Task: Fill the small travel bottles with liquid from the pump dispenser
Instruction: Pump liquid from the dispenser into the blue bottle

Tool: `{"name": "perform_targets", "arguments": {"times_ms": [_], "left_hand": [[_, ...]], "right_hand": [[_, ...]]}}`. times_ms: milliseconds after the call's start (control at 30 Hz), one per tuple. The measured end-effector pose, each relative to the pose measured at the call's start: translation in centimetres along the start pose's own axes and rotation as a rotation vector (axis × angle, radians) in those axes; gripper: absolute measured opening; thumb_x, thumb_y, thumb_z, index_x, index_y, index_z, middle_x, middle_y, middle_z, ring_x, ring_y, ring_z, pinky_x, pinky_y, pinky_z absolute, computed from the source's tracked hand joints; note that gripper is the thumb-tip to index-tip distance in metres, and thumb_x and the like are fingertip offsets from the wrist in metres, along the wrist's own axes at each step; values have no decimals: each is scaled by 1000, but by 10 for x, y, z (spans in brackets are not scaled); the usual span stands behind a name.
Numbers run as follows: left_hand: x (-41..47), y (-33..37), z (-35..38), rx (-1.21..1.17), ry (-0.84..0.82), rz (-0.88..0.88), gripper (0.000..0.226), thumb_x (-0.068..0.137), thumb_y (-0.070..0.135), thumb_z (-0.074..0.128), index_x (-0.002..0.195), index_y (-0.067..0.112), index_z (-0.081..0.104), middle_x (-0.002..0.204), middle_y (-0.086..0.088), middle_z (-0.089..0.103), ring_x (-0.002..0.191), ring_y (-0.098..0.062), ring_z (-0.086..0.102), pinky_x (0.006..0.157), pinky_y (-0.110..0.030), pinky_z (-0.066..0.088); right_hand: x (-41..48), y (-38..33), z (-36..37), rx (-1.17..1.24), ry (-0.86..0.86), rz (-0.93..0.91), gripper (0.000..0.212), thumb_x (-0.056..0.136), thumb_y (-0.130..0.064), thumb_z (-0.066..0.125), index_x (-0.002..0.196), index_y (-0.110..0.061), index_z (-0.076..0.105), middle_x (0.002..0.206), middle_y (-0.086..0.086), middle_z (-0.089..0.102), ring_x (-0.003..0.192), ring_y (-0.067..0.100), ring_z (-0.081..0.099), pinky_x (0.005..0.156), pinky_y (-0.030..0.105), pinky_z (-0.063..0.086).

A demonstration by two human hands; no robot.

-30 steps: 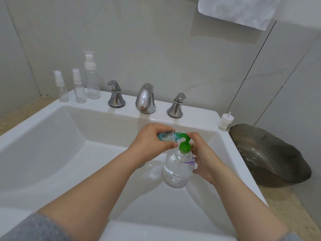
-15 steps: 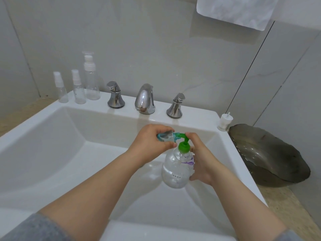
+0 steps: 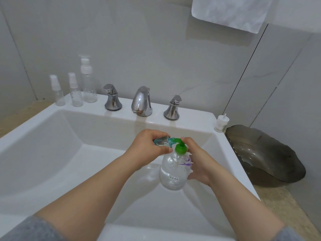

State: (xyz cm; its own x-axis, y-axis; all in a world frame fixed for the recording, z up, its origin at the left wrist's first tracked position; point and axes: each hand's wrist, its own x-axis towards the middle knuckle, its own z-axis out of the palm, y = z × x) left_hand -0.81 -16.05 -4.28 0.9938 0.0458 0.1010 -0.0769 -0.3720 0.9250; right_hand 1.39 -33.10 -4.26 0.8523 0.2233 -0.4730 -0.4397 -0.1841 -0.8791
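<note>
Over the basin of the sink (image 3: 52, 136), toward its right wall, both forearms reach forward. The left hand (image 3: 147, 148) has fingers and thumb curled round a small travel bottle (image 3: 160, 142), held on its side with its mouth against the spout of the green pump head (image 3: 180, 148). The right hand (image 3: 199, 162) grips the pump dispenser (image 3: 173, 171) from its right side, one digit laid over the pump head. Three capped clear bottles (image 3: 75, 91) stand on the sink's rear left corner, and a loose white cap (image 3: 221, 124) sits at its rear right corner.
</note>
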Motion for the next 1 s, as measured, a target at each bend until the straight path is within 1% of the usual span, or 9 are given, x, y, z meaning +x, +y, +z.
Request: {"name": "perform_targets", "arguments": {"times_ms": [167,267,433,500,567,733,867,933,1000], "left_hand": [[0,1,0,-25,-14,-10,33,70,15,81,101,22,73,93,6,72,88,-8,67,78,-14,49],[0,1,-1,-37,-7,-5,32,70,15,81,100,23,73,92,4,73,89,-11,68,83,-19,52],[-1,5,-2,-43,9,5,32,71,15,81,100,24,73,93,4,73,89,-9,67,79,-14,51],[-1,7,-3,-32,13,16,30,71,15,81,97,27,72,94,3,72,90,-10,67,81,-17,51],[-1,8,-3,-25,20,26,30,71,15,80,95,30,71,94,6,71,90,-9,66,82,-18,51],[-1,9,-2,10,25,43,33,72,16,80,102,27,70,95,11,69,88,-1,63,74,-10,44],[-1,9,-2,46,26,69,33,74,17,79,105,26,69,96,11,68,88,2,62,72,-5,42],[-1,9,-2,64,29,77,33,74,17,78,105,25,69,95,13,67,86,7,59,69,-1,41],[0,8,-1,66,34,81,34,74,17,78,105,25,69,96,12,67,87,6,60,69,-1,41]], "right_hand": [[5,6,1,-44,6,-22,39,80,-60,49,88,-29,71,89,2,65,86,23,57,90,39,42],[5,6,1,-31,-22,8,41,79,-62,48,86,-28,69,85,2,63,81,22,56,82,36,43],[4,5,1,-6,-22,73,60,66,-71,54,103,-26,70,99,5,67,92,26,60,80,37,46],[3,3,0,-6,-30,86,59,67,-70,55,102,-26,70,100,5,68,94,26,61,83,38,45],[2,0,-1,-6,-50,82,52,74,-67,52,100,-25,70,96,5,67,94,27,61,89,40,42],[-2,-3,-2,-1,-46,77,43,79,-63,51,92,-26,69,83,2,66,86,25,60,94,41,40],[0,-3,-1,9,-61,81,44,78,-65,51,91,-27,69,81,0,67,82,24,61,86,40,41],[1,-2,-1,1,-55,79,45,78,-65,51,92,-27,69,82,1,66,82,24,61,85,40,41],[1,-2,-2,4,-60,86,45,77,-65,51,93,-26,69,82,1,67,82,24,61,83,39,42]]}}
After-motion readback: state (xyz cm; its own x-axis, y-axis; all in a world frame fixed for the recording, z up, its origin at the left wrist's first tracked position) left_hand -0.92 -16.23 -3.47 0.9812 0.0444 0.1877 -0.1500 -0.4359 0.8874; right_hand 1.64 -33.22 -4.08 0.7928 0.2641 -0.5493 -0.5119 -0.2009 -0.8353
